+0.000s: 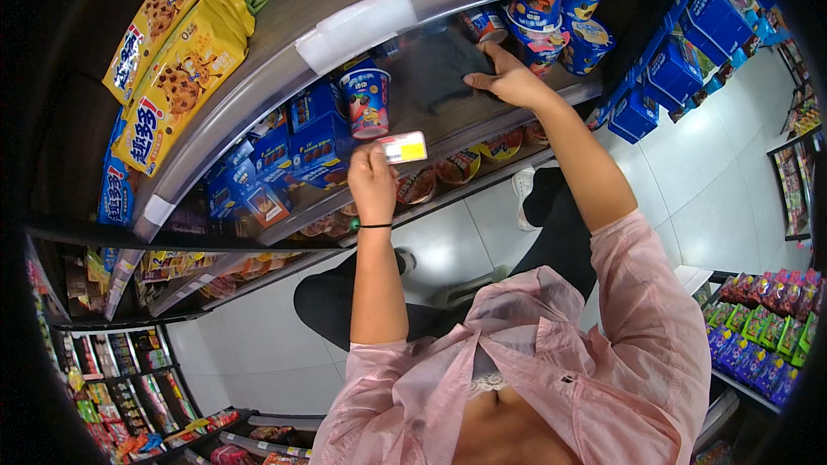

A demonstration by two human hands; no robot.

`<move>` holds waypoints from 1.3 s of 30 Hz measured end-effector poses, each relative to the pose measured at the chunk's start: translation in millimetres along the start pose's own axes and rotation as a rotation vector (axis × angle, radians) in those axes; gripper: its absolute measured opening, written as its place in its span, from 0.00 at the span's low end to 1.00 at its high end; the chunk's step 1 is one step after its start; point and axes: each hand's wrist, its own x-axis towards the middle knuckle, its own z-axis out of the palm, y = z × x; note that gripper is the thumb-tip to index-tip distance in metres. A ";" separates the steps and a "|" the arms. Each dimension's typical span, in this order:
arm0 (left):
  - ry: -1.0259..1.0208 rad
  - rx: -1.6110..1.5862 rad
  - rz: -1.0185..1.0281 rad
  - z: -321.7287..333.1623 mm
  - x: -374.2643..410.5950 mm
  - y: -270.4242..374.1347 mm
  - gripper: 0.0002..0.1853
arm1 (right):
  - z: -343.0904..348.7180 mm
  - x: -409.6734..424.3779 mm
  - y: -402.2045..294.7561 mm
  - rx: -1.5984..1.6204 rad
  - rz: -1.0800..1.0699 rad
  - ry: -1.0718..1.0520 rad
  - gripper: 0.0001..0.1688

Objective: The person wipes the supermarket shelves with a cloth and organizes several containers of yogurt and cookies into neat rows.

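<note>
My left hand (373, 182) grips a small price tag card (405, 147) with a yellow patch, in front of the shelf edge. Just above it stands a blue snack cup (365, 102) with a white rim. Farther right, my right hand (510, 77) reaches onto the same shelf and holds a dark cloth (452, 64) between thumb and fingers, over the dark shelf board. Beside that hand a cylindrical snack tub (484, 24) lies tilted, next to stacked blue and pink cups (541, 29).
Blue snack boxes (316, 135) fill the shelf's left part. Yellow cookie bags (187, 77) lie on the shelf above, behind a curved rail (245, 71) with a blank paper strip. Round lidded bowls (459, 166) sit below. Blue hanging boxes (672, 71) project at the right.
</note>
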 end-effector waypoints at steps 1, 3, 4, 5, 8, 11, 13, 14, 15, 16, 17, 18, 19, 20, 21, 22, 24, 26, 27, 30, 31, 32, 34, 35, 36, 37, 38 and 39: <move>-0.032 0.034 0.036 0.7 -4.0 -4.2 0.12 | 4.6 3.4 2.1 -0.407 -0.219 0.226 0.35; -0.067 0.053 0.091 8.1 -16.3 -11.7 0.11 | 10.2 3.8 2.8 -0.598 -0.334 0.272 0.32; -0.083 0.059 0.057 8.1 -22.7 -15.2 0.11 | 17.7 -6.6 -16.4 -0.381 -0.236 0.080 0.29; -0.105 0.063 0.017 9.7 -30.2 -18.2 0.11 | 25.4 -22.2 -31.4 -0.168 -0.127 -0.112 0.25; -0.156 -0.066 -0.035 21.8 -45.9 -24.5 0.11 | 39.0 -69.7 -45.6 -0.106 -0.225 -0.530 0.18; -0.180 -0.148 -0.004 26.5 -60.2 -37.3 0.11 | 37.2 -95.7 -49.6 -0.137 -0.021 -0.643 0.16; -0.218 -0.115 0.013 30.5 -67.9 -33.2 0.11 | 29.4 -102.3 -41.2 -0.137 0.018 -0.565 0.14; -0.170 -0.021 0.122 31.7 -68.7 -35.0 0.10 | 25.1 -102.9 -29.9 -0.118 0.020 -0.505 0.12; -0.124 0.073 0.236 33.6 -67.7 -35.8 0.11 | 18.8 -102.5 -17.8 -0.101 0.021 -0.439 0.11; -0.080 0.164 0.351 37.1 -65.9 -35.9 0.11 | 11.4 -99.3 3.2 -0.200 -0.079 -0.295 0.10; -0.097 0.256 0.416 39.8 -63.1 -33.4 0.11 | 2.6 -94.0 21.5 -0.298 -0.176 -0.152 0.09; -0.106 0.352 0.477 39.3 -58.9 -29.2 0.12 | -6.3 -87.7 22.9 -0.392 -0.137 -0.106 0.10; -0.117 0.444 0.541 41.6 -54.5 -24.9 0.13 | -15.9 -82.3 24.4 -0.497 -0.207 -0.054 0.10; -0.178 0.504 0.556 45.2 -50.5 -22.8 0.18 | -21.4 -78.3 30.5 -0.553 -0.246 -0.047 0.10; -0.181 0.574 0.572 48.2 -48.6 -22.4 0.20 | -22.7 -75.1 32.4 -0.606 -0.287 -0.041 0.11; -0.184 0.644 0.587 52.3 -47.6 -23.6 0.21 | -21.0 -76.0 34.1 -0.636 -0.296 -0.038 0.11; -0.224 0.757 0.586 56.1 -44.9 -29.1 0.27 | -16.5 -79.3 36.4 -0.693 -0.310 -0.034 0.12; -0.219 0.773 0.584 59.0 -43.1 -34.0 0.27 | -16.5 -78.1 38.9 -0.697 -0.354 0.025 0.14; -0.220 0.781 0.580 59.6 -43.1 -34.5 0.27 | -15.7 -78.8 39.5 -0.697 -0.373 0.052 0.14; -0.220 0.766 0.589 63.5 -39.8 -36.7 0.27 | -16.2 -79.3 39.3 -0.648 -0.388 0.093 0.16; -0.216 0.779 0.587 64.1 -38.6 -37.6 0.27 | -14.6 -79.5 39.5 -0.662 -0.398 0.088 0.15; -0.212 0.792 0.584 64.6 -37.6 -38.7 0.27 | -11.9 -79.9 39.9 -0.675 -0.407 0.083 0.15; -0.209 0.810 0.585 65.0 -34.0 -36.5 0.27 | -10.6 -80.6 39.4 -0.689 -0.435 0.074 0.14; -0.210 0.817 0.586 64.5 -32.0 -35.2 0.27 | -10.3 -81.7 38.8 -0.689 -0.452 0.068 0.14; -0.210 0.824 0.587 64.1 -30.2 -33.9 0.26 | -9.5 -82.4 38.3 -0.689 -0.470 0.062 0.14; -0.212 0.832 0.582 64.6 -28.6 -34.0 0.26 | -8.2 -83.8 38.7 -0.675 -0.470 0.068 0.15; -0.214 0.841 0.578 65.4 -27.3 -34.6 0.26 | -6.4 -85.4 40.1 -0.661 -0.469 0.074 0.16; -0.218 0.848 0.573 66.3 -26.8 -34.6 0.26 | -5.7 -86.7 41.4 -0.648 -0.467 0.080 0.17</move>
